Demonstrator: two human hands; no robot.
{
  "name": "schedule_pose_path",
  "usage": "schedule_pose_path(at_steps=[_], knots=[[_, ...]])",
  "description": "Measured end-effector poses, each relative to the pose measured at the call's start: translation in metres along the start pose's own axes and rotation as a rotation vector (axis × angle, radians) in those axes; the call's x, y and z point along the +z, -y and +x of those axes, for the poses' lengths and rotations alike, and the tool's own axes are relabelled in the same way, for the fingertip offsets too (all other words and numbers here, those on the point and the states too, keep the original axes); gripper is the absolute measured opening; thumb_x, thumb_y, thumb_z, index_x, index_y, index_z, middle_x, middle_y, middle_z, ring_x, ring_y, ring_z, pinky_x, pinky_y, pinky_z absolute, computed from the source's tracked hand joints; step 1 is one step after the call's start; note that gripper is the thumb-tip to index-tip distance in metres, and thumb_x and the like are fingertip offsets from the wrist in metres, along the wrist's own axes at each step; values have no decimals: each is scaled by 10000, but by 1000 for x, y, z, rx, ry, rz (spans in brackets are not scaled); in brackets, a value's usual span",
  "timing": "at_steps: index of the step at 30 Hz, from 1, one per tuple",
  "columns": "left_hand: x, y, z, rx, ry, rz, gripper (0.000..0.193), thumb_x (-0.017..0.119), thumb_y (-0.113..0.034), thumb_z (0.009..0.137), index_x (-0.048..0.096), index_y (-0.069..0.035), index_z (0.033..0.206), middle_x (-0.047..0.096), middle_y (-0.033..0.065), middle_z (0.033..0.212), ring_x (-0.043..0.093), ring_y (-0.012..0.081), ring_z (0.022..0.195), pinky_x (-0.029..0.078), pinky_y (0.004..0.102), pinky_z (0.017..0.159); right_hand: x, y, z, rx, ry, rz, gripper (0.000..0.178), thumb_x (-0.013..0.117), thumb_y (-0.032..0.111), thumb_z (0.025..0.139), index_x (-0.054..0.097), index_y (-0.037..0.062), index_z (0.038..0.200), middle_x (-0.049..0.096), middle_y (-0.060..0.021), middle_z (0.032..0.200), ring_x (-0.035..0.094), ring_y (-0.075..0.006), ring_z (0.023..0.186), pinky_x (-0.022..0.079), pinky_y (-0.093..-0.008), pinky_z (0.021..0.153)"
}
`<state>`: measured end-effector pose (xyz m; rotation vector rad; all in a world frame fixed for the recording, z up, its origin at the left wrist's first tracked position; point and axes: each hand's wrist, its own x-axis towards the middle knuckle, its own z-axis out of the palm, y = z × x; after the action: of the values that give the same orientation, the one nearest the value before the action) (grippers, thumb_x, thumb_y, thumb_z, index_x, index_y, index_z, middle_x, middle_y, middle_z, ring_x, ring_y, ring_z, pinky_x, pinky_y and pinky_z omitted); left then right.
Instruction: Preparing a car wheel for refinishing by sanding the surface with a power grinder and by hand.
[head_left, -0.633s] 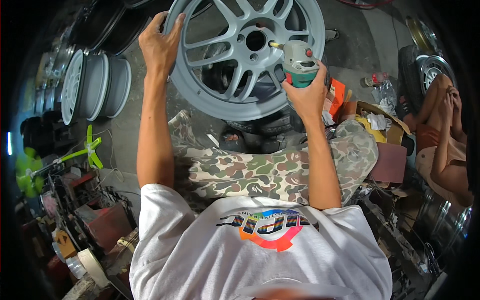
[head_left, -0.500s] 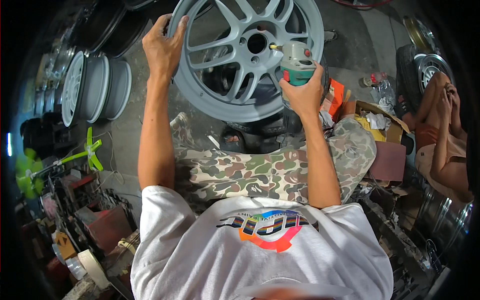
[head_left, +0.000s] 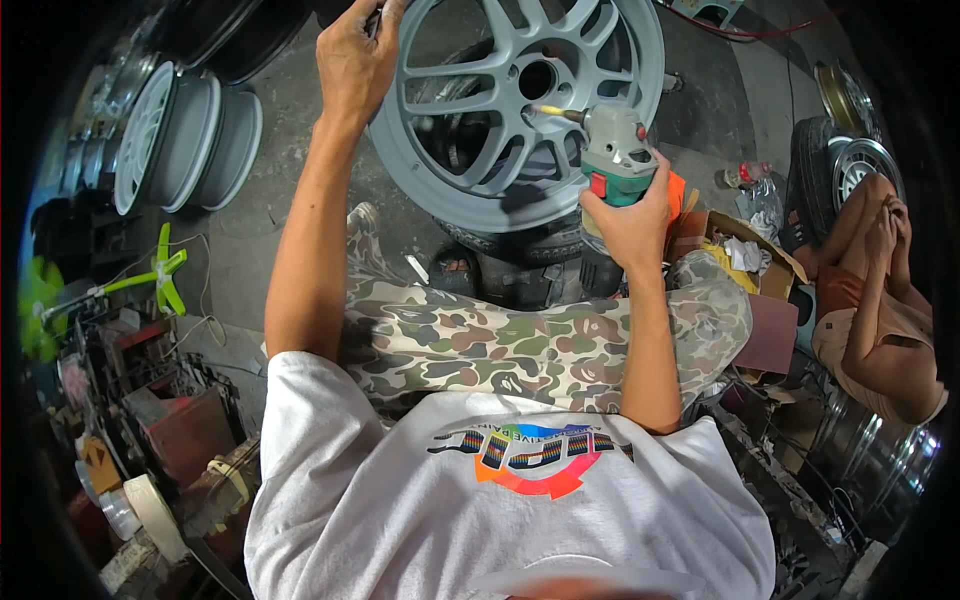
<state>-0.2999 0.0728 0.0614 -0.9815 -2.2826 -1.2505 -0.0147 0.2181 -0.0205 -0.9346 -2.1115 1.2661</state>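
Wheel rim [head_left: 508, 90]: flat light grey all over. Power tool [head_left: 615, 160] on its right part: pale grey head, teal body, red accents; bit [head_left: 548, 110] yellowish. Nearer the wearer than wheel rim: trousers [head_left: 490, 340] in blotchy camo, green/brown/cream; T-shirt [head_left: 400, 500] white, with a chest print [head_left: 535, 487] in black, blue, orange, pinkish red. Left of wheel rim: stacked rims [head_left: 190, 140] grey, fan blades [head_left: 165, 270] lime green. Right of wheel rim: hose [head_left: 760, 38] red, standing rim [head_left: 838, 95] gold-toned, tyre [head_left: 810, 170] black, flat panel [head_left: 770, 335] dull maroon.
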Motion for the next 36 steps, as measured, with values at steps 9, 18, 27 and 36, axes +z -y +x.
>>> schedule_pose_path(at_steps=[9,18,27,36], knots=[[3,18,-8,127,-13,8,274,692,-277,1018,736,-16,1088,686,51,783,550,68,713,470,248,661,24,-3,-5,-36,29,-58,864,854,168,676,397,10,1392,697,-277,1122,708,-420,1044,543,-457,925],[10,-9,-7,27,-13,1,180,659,-151,996,651,23,949,545,173,677,465,190,596,425,356,583,25,-28,-3,25,1,-1,894,862,232,669,391,5,1394,701,-272,1116,710,-420,1019,543,-464,921],[14,-1,-10,-68,12,-59,208,659,-175,1003,639,21,934,512,156,646,429,166,590,407,353,560,24,-34,-1,46,-8,5,871,856,246,664,420,1,1377,685,-246,1155,697,-373,1044,534,-446,944],[23,70,15,-109,59,-213,271,609,-218,1052,656,15,921,541,-15,745,446,62,734,399,264,648,-7,0,-17,47,10,11,864,862,187,659,439,-2,1388,599,-212,1244,638,-330,1124,507,-424,976]])
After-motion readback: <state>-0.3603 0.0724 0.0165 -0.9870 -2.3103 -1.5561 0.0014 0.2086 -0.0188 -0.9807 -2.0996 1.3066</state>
